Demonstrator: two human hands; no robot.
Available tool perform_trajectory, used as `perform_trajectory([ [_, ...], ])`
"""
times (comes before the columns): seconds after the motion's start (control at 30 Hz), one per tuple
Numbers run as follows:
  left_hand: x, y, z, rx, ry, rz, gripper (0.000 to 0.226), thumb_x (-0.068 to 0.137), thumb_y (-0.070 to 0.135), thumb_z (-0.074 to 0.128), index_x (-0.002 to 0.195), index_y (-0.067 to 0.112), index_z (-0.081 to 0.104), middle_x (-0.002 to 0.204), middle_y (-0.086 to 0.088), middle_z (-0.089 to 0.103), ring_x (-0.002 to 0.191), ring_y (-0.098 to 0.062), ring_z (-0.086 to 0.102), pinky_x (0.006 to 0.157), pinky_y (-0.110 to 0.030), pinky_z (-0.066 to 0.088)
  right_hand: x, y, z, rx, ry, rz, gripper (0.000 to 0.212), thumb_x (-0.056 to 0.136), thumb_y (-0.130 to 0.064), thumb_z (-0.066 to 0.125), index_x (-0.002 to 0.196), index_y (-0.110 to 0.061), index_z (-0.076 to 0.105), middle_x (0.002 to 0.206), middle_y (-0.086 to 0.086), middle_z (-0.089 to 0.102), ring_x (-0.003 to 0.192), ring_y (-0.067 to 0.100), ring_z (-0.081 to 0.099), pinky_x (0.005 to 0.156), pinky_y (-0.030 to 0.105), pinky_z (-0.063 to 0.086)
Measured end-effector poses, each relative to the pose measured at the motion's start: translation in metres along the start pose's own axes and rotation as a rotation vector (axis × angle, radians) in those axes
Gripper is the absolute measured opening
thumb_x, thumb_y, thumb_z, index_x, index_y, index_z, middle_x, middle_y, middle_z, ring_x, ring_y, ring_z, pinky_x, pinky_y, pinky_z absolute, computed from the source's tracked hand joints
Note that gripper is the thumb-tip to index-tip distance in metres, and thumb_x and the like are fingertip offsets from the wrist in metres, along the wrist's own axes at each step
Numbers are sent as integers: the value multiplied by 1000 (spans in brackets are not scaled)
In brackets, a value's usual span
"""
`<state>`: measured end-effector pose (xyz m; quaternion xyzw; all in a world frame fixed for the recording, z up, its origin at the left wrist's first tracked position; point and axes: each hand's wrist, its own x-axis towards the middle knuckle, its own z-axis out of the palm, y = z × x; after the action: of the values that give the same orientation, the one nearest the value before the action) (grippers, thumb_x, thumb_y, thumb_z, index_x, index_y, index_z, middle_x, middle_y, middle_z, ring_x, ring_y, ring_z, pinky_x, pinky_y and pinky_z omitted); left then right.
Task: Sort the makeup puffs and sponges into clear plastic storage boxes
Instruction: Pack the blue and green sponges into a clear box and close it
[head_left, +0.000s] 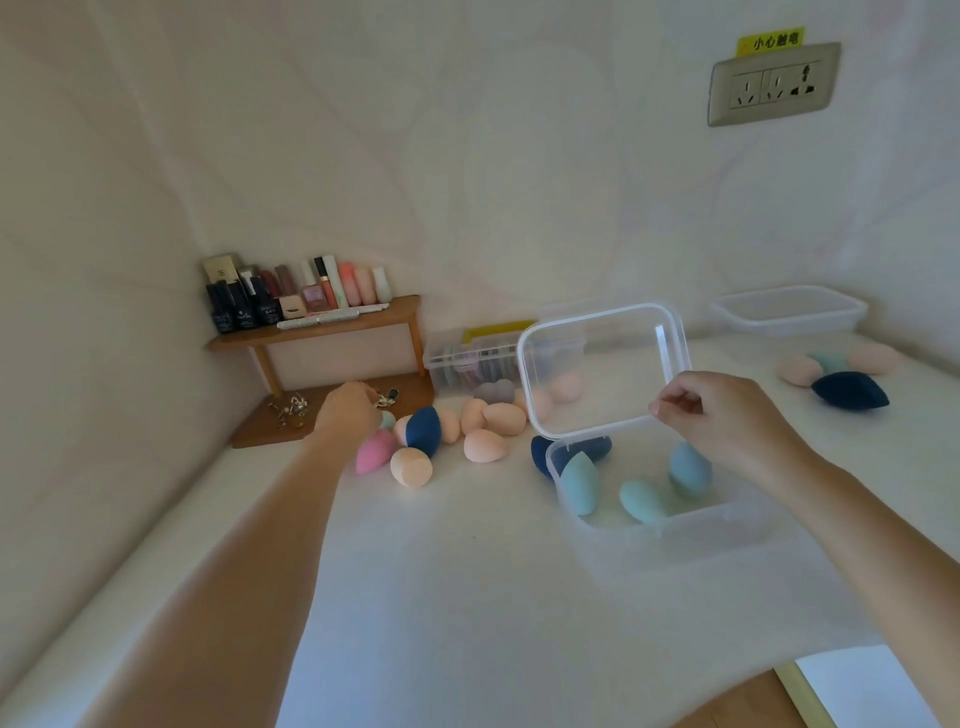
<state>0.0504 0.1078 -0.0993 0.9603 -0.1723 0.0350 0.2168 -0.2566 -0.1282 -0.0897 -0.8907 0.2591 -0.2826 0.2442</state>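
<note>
Pinching the near edge of the clear lid (597, 364) with my right hand (727, 421), I hold it tilted above the open box (675, 530) at center right of the frame, where three teal sponges (641, 499) lie. My left hand (345, 410) hovers over the loose sponges (483, 444) at center left on the counter (467, 571). I cannot tell whether its fingers grip one.

Brightness: I get a dim, even, warm wash; the white desk (467, 597) and the walls read cream.
Source: I can't place it; the brightest patch is a cool bluish strip at the bottom right edge.
Shadows: faint and soft-edged under the peach egg-shaped sponges (485, 446); the left corner is darker.
Glare: a thin white streak on the clear plastic lid (602, 371).
Blur: everything is soft; the left hand (347, 410) smears slightly.
Distortion: the grey wall socket plate (774, 83) tilts, and the forearms stretch toward the bottom edge.
</note>
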Motion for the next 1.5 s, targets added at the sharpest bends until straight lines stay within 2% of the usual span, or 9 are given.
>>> perform_trajectory([
  [0.2, 9, 3, 11, 38, -146, -53, 42, 89, 43, 60, 104, 5, 64, 93, -10, 62, 82, -21, 56, 68, -27, 40, 1, 3, 1, 23, -16, -4, 8, 87, -23, 64, 83, -17, 68, 83, -6, 66, 83, 15, 60, 74, 29, 45],
  [0.4, -18, 17, -8, -240, 94, 43, 34, 91, 30, 61, 120, 14, 55, 105, -7, 61, 82, -20, 55, 72, -32, 49, 0, 1, 0, 73, 31, 5, 10, 85, -18, 65, 75, -21, 67, 76, -9, 66, 77, 13, 60, 68, 25, 42],
  [0.57, -86, 66, -51, -389, 64, 356, 36, 85, 27, 68, 118, 27, 54, 98, 12, 56, 78, -5, 55, 58, -11, 43, -9, -14, -8, 145, 104, -61, 11, 82, -10, 66, 74, -18, 68, 76, -5, 67, 75, 13, 61, 67, 17, 42],
  [0.77, -171, 102, -74, -479, -64, 597, 46, 72, 23, 80, 109, 28, 54, 98, 13, 62, 75, -1, 60, 65, -10, 47, -30, -58, -30, 408, 73, -192, 14, 86, -15, 67, 99, -20, 71, 93, -15, 67, 89, 3, 63, 77, 3, 44],
  [0.97, -200, 140, -57, -566, -93, 738, 53, 72, 21, 81, 112, 25, 46, 89, 15, 59, 76, -1, 59, 70, -18, 53, -45, -80, -49, 387, -76, -272, 30, 71, -30, 79, 100, -29, 72, 89, -12, 66, 71, 6, 52, 70, 22, 41],
  [1.2, -196, 170, -33, -739, -247, 714, 53, 74, 9, 79, 116, 16, 49, 98, 0, 66, 85, -8, 66, 75, -14, 53, -37, -50, -60, 318, -66, -173, 24, 77, -23, 76, 98, -31, 67, 60, -29, 58, 57, -2, 50, 58, 6, 37],
  [1.27, -190, 168, -27, -678, -347, 723, 47, 76, 5, 76, 115, 16, 53, 104, -2, 66, 93, -11, 65, 80, -18, 54, -34, -39, -59, 235, -46, -135, 14, 78, -23, 75, 90, -27, 69, 59, -25, 60, 55, -3, 51, 57, 6, 37],
  [1.37, -180, 158, -18, -288, -427, 820, 41, 76, 12, 77, 114, 20, 63, 112, 5, 63, 98, -8, 58, 80, -14, 49, -31, -25, -55, 200, -95, -79, 9, 80, -21, 74, 87, -25, 70, 72, -17, 63, 61, 4, 58, 65, 17, 43],
  [1.5, -177, 150, -6, 56, -494, 903, 36, 80, 16, 73, 114, 25, 66, 115, 7, 61, 101, -6, 50, 79, -14, 36, -27, -13, -41, 38, -177, -86, 12, 82, -24, 71, 93, -24, 70, 90, -11, 63, 72, 7, 59, 63, 12, 42],
])
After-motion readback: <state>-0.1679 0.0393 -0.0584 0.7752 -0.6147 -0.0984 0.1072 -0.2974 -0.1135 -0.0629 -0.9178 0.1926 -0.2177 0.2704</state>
